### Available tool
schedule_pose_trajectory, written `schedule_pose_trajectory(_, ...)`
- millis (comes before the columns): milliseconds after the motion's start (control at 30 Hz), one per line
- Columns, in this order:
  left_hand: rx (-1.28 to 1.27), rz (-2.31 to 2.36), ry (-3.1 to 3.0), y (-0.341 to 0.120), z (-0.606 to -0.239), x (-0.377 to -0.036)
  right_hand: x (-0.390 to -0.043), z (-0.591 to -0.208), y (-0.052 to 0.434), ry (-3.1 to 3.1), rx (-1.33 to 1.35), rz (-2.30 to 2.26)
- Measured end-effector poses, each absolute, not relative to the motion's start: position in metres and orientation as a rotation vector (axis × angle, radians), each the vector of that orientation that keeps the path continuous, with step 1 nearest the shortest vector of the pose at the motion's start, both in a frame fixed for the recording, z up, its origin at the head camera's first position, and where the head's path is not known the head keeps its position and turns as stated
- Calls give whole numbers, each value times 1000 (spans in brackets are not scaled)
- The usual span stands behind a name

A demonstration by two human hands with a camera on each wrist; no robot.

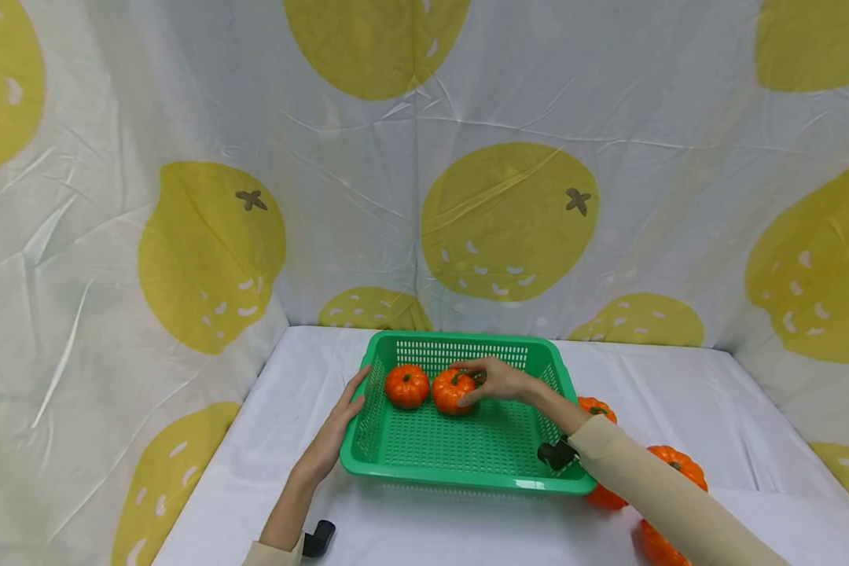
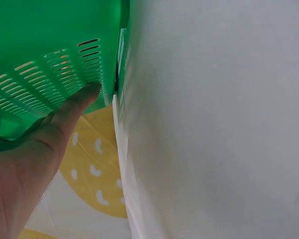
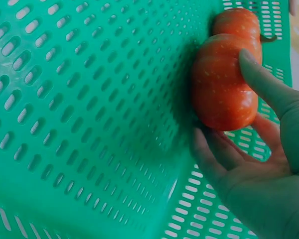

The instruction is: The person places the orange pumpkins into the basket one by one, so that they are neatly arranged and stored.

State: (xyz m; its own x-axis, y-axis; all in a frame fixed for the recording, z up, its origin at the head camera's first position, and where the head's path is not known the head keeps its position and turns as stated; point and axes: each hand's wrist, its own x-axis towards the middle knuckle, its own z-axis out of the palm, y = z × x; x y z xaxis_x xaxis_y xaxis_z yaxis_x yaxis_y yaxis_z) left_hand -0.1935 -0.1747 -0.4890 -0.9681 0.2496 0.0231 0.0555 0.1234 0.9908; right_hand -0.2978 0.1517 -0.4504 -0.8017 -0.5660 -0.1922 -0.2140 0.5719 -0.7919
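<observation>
Your right hand has its grip curled round a small orange pumpkin inside the green basket, near the worktop's back edge, touching a second pumpkin. Your left hand, fingers straight and released, presses the basket's left wall.

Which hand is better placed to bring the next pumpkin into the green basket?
The right hand, probably: the loose pumpkins lie beside its forearm, right of the green basket. The left hand rests on the basket's far-side wall.
</observation>
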Motion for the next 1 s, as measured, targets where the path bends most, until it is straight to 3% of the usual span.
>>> schedule_pose_trajectory(1000, 330, 1958, 2241, -175, -487, -192, -294, -456, 159, 2337, -725, -1145)
